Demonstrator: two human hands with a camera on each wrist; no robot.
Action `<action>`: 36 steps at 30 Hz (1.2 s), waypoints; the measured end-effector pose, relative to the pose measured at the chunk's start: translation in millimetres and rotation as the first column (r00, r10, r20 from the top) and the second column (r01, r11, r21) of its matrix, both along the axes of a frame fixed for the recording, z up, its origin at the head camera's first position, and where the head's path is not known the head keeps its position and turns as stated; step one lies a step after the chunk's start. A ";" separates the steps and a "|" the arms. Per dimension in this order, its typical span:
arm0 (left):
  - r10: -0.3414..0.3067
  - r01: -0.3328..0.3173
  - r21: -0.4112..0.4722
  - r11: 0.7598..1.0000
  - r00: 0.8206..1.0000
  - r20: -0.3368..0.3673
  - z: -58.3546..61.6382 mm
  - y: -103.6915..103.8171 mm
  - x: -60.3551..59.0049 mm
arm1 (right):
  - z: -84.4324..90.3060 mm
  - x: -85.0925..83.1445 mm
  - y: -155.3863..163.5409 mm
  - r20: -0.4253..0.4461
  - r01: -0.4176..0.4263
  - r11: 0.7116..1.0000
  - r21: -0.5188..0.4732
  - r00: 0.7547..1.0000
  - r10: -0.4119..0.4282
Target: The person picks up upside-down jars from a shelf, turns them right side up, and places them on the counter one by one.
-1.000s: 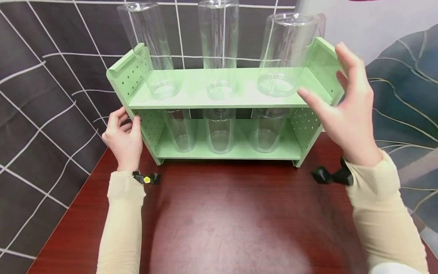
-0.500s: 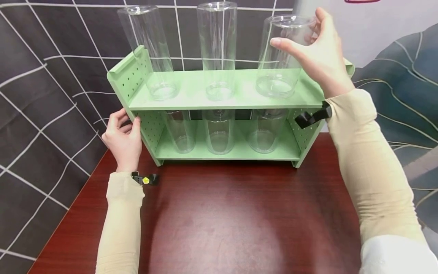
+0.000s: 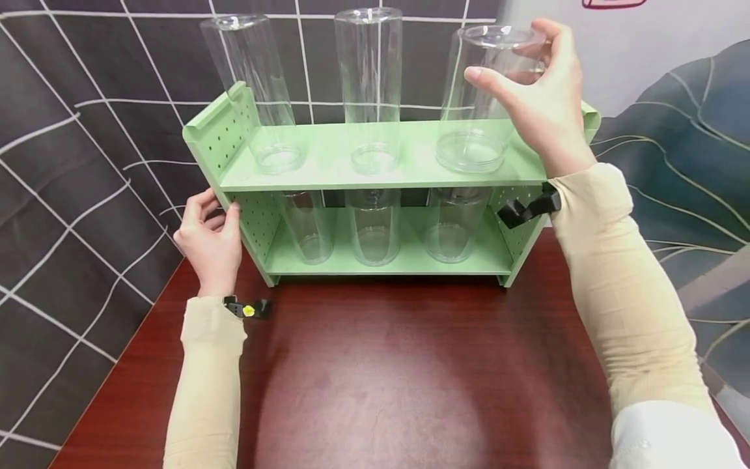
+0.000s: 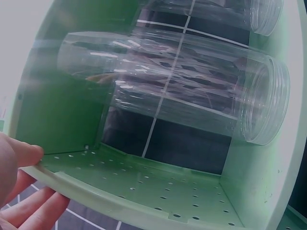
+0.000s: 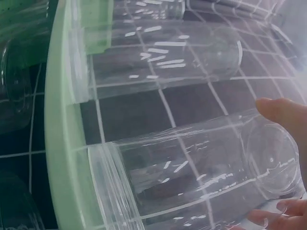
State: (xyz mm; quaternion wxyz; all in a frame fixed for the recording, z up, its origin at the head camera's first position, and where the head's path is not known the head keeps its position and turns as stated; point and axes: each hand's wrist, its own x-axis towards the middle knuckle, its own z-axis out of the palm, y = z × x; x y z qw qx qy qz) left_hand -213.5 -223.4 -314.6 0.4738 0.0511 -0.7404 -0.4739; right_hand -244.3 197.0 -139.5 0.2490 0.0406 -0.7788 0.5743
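Note:
My right hand (image 3: 545, 98) grips the upper part of a wide clear jar (image 3: 459, 111) at the right of the top shelf. Its thumb lies on the near side and the fingers go round the far side. In the right wrist view, the jar's ribbed end (image 5: 112, 187) is at the green shelf surface. My left hand (image 3: 212, 244) pinches the front edge of the left side panel on a light green two-tier rack (image 3: 328, 146). A clear jar (image 4: 177, 86) on the lower tier shows in the left wrist view.
Two taller clear jars, one at the left (image 3: 258, 85) and one in the middle (image 3: 370, 78), stand on the top tier. Several more jars (image 3: 375, 238) stand below. The rack is on a dark red wooden table (image 3: 375, 365), with a gridded black wall covering (image 3: 88, 215) behind and left.
My right hand has moved left from beside the rack onto the right top jar and now holds it. My left hand stays on the side panel.

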 end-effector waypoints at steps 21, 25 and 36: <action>0.001 -0.001 0.019 1.000 1.000 -0.002 -3.1 0.6 -2.6 | -43.6 103.9 15.4 -0.354 -0.276 0.951 -0.141 0.911 0.212; -0.015 0.015 0.023 1.000 1.000 -0.010 -1.8 1.3 -0.9 | -69.2 119.6 19.0 -0.315 -0.268 0.963 -0.029 0.917 0.246; -0.030 0.030 0.043 0.999 1.000 -0.002 -4.0 -2.3 -0.2 | -163.4 122.3 12.6 -0.006 -0.287 0.941 0.180 0.956 0.293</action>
